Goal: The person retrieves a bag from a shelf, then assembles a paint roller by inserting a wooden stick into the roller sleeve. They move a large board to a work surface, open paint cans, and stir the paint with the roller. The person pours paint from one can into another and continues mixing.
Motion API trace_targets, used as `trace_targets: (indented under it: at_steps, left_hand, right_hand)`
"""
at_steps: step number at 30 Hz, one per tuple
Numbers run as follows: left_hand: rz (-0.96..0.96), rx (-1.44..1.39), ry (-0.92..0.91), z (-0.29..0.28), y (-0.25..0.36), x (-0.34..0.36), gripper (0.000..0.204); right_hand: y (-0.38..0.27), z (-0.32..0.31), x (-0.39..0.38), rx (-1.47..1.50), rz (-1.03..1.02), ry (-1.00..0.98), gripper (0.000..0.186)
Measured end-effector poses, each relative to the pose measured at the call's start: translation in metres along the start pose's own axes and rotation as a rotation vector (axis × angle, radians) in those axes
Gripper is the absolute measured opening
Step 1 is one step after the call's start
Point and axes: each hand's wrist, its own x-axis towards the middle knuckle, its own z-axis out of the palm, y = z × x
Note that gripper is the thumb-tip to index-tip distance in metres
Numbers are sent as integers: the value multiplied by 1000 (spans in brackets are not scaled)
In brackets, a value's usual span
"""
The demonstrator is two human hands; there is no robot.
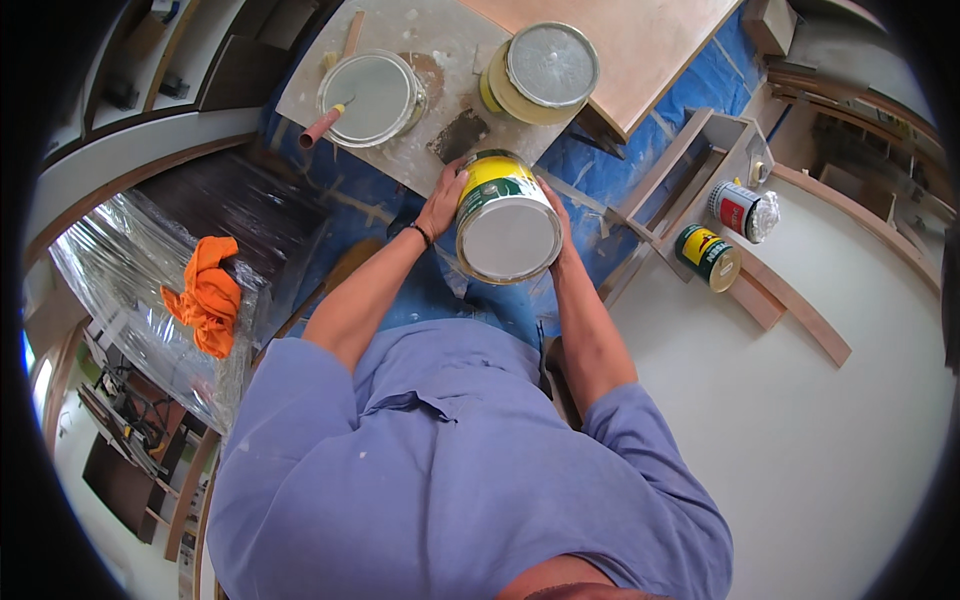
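Note:
A large paint can (pixel 509 238) with a yellow and green label is held in front of my body. My left hand (pixel 445 200) is closed round its left side and my right hand (pixel 557 215) grips the right side, mostly hidden behind it. The can's round grey end faces me; whether it is lid or base I cannot tell. Beyond it, on a stained board (pixel 440 25), stands a grey-topped can (pixel 372 98) with a red-handled tool (pixel 325 124) across its rim. A second large can (pixel 548 70) with a metal top is to its right.
A dark flat patch (pixel 458 137) lies on the board's near edge. Blue sheeting (pixel 590 215) covers the floor. At right, a green-and-yellow can (pixel 708 257) and a red-and-white can (pixel 742 212) sit by wooden strips (pixel 785 300). An orange cloth (pixel 207 298) rests on plastic film at left.

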Motion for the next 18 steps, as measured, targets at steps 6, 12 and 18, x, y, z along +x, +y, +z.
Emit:
trace_targets:
  at_steps: [6, 12, 18]
  left_hand:
    - [-38, 52, -72, 7, -2, 35, 71]
    - [-75, 243, -117, -1, -19, 59, 66]
    - [-478, 26, -161, -27, 49, 68, 58]
  right_hand:
    - [14, -30, 23, 197, 129, -78, 45]
    - [26, -18, 9, 310, 120, -35, 43]
    - [46, -48, 44, 276, 61, -60, 46]
